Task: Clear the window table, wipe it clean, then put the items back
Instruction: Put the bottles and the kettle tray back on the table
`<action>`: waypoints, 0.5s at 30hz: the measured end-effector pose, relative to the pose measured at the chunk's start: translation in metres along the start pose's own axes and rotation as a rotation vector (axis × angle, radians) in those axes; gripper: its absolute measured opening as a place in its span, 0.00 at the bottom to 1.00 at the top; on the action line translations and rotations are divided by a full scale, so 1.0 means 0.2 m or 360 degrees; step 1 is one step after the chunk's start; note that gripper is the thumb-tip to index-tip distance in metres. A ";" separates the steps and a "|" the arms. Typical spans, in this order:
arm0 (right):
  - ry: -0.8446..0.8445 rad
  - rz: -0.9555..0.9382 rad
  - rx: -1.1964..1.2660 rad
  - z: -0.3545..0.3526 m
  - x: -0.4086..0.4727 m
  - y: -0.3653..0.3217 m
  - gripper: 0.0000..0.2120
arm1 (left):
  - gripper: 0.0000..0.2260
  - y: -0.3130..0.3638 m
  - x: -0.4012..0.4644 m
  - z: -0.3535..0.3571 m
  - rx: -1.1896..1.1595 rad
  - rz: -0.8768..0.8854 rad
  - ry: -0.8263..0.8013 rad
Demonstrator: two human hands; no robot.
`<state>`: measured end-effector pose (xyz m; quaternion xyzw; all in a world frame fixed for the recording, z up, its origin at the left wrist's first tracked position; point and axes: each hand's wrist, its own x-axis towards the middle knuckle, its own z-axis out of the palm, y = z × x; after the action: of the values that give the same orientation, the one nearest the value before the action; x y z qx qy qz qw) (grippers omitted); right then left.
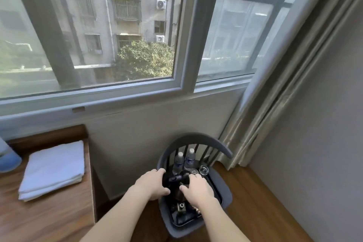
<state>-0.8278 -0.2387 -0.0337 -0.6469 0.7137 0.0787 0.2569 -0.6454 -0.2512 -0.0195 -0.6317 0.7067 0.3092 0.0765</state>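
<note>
Tray (216, 188) is your landmark: black, shallow-walled, sitting on the seat of the grey chair (198, 139) under the window. Inside it, at the far end, two water bottles (184, 160) stand upright side by side, with two clear glasses (204, 169) just right of them. A black kettle (179, 180) stands in the tray's middle, and a few small dark items lie at its near end, too dim to name. Your left hand (152, 184) curls over the tray's left rim beside the kettle; your right hand (198, 186) curls down on the kettle's right side, though you cannot tell exactly what it grips. Left of the tray, across a narrow gap, the wooden worktop (49, 214) carries a folded white towel (53, 169). Right of the tray lies open wood floor up to the curtain (279, 88) and wall.
</note>
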 end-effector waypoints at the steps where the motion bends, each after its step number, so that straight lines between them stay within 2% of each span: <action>1: 0.0010 0.0012 0.0004 0.01 0.02 0.02 0.26 | 0.34 0.01 0.04 0.01 -0.0026 -0.0004 0.0007; 8: 0.0019 0.0112 0.0056 0.01 0.31 0.17 0.26 | 0.29 0.11 0.37 0.13 -0.0309 -0.0096 0.0086; 15: -0.0011 0.0135 0.0094 0.05 0.89 0.36 0.24 | 0.27 0.24 0.91 0.26 -0.0428 -0.0303 0.0067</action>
<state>-0.9005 -0.3798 -0.1411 -0.6078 0.7417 0.0707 0.2747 -0.7398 -0.3765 -0.1358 -0.7067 0.5973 0.3790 0.0053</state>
